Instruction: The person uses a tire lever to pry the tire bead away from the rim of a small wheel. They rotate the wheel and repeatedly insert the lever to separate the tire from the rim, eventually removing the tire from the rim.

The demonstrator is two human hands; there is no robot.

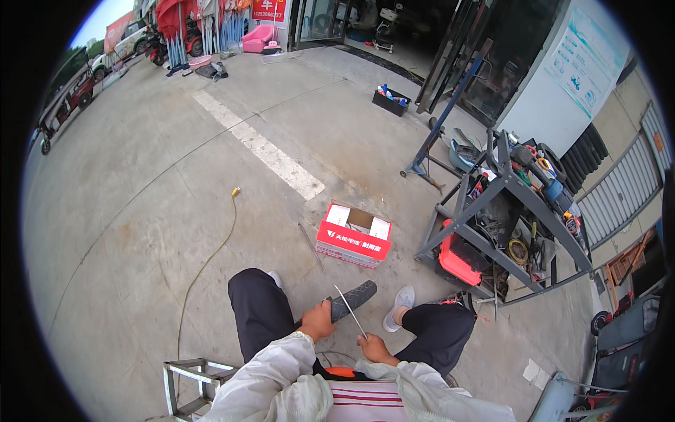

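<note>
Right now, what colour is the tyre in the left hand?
The tyre is black with a grooved tread; head view.

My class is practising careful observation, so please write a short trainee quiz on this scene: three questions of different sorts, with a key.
1. Multiple choice: what does the person's bare left hand grip?
A. a black, treaded rubber tyre
B. a brown wooden mallet
C. a clear glass jar

2. True or false: the red-and-white rectangular cardboard box stands to the right of the dark grey metal tool rack.

3. Fill in the blank: the slim, straight, silvery metal rod is held in the person's ____ hand.

Key:
1. A
2. False; the box is to the left of the rack.
3. right (the right hand holds it)
</note>
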